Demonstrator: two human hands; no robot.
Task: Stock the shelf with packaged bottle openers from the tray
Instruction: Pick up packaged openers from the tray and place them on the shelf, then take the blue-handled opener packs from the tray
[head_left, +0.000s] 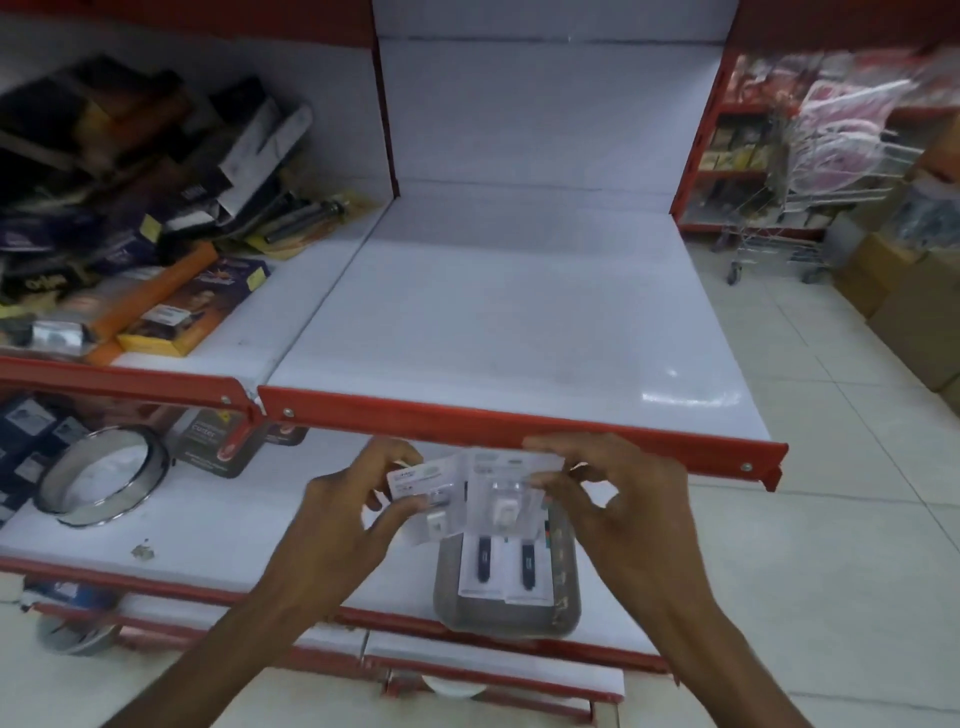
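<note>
Both hands hover just below the red front lip of the white shelf (519, 322), above a grey tray (563, 613) on the lower shelf. My left hand (343, 519) pinches one packaged bottle opener (428, 499), a clear blister on a white card. My right hand (618, 499) grips a second packaged bottle opener (506, 488) that overlaps the first. In the tray lie more packaged openers (504, 571) with black handles showing. The white shelf surface is bare.
A heap of boxed goods (130, 218) fills the shelf section to the left. A round metal sieve (104, 475) and boxes sit on the lower left shelf. A shopping trolley (774, 228) and cartons (904, 306) stand on the tiled floor at right.
</note>
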